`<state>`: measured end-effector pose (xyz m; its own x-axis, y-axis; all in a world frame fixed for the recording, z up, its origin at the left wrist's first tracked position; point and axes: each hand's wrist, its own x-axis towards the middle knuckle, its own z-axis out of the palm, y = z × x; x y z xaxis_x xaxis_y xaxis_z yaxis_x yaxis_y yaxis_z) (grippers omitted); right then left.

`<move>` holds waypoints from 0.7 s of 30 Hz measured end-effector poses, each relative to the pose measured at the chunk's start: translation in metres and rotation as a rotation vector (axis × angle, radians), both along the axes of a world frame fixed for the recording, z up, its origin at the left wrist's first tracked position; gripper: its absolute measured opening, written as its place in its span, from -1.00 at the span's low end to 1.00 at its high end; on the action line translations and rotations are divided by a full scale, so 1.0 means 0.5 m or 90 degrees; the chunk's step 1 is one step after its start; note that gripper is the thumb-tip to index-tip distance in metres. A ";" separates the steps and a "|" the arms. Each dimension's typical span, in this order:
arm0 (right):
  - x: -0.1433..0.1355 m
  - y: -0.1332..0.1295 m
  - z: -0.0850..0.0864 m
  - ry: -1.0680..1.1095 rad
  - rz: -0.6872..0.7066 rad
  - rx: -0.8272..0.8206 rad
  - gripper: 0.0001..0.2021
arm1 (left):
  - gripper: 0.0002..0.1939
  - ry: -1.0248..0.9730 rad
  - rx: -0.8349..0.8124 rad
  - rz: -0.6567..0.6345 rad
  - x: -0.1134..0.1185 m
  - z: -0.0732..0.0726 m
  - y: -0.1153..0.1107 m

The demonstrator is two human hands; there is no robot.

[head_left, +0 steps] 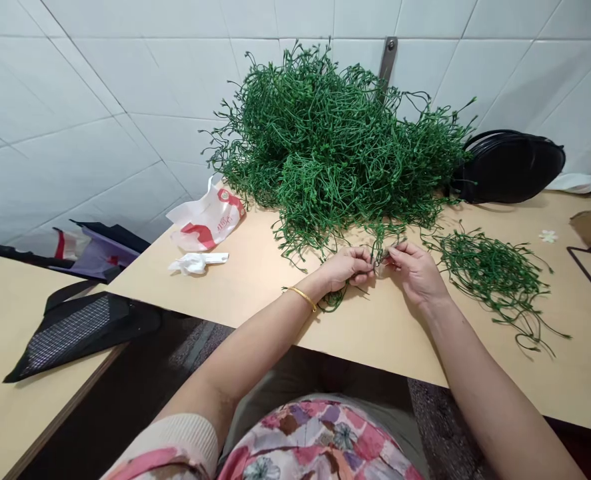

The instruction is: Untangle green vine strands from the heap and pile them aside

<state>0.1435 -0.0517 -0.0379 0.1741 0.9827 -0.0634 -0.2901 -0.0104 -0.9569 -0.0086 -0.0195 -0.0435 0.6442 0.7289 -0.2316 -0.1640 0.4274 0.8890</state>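
Observation:
A big tangled heap of thin green plastic-looking stems (pixel 335 140) with small tips lies against the wall. At its front edge my left hand (pixel 348 269), with a gold bangle (pixel 302 299) on the wrist, is closed in a pinch on a few green stems. Some stem ends (pixel 332 300) hang out below that hand. My right hand (pixel 416 272) is beside it, thumb and fingers pinched on the end of a stem; the exact grip is too small to make out. To the right lies a smaller loose pile of green stems (pixel 492 267).
On the wooden table (pixel 375 333) stand a black bag (pixel 518 167) at back right and a red-and-white plastic bag (pixel 210 220) at left, near a crumpled white tissue (pixel 195 263). A small white flower (pixel 548 236) lies at right. A black mesh piece (pixel 75 330) rests on the left table.

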 end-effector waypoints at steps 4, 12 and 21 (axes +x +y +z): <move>0.003 -0.003 -0.009 0.008 -0.038 -0.028 -0.77 | -0.90 -0.044 -0.042 0.064 -0.001 0.012 0.003; 0.000 -0.020 -0.004 -0.093 0.008 -0.069 -0.74 | -0.77 -0.069 -0.029 0.069 -0.003 0.007 0.003; -0.004 -0.044 0.000 -0.740 -0.193 0.455 -0.87 | -0.78 -0.054 -0.038 0.073 -0.001 0.008 0.001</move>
<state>0.1415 -0.0735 -0.0378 -0.0108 0.6559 0.7548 0.7607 0.4953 -0.4196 -0.0091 -0.0189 -0.0394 0.5763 0.7857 -0.2249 -0.2876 0.4526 0.8440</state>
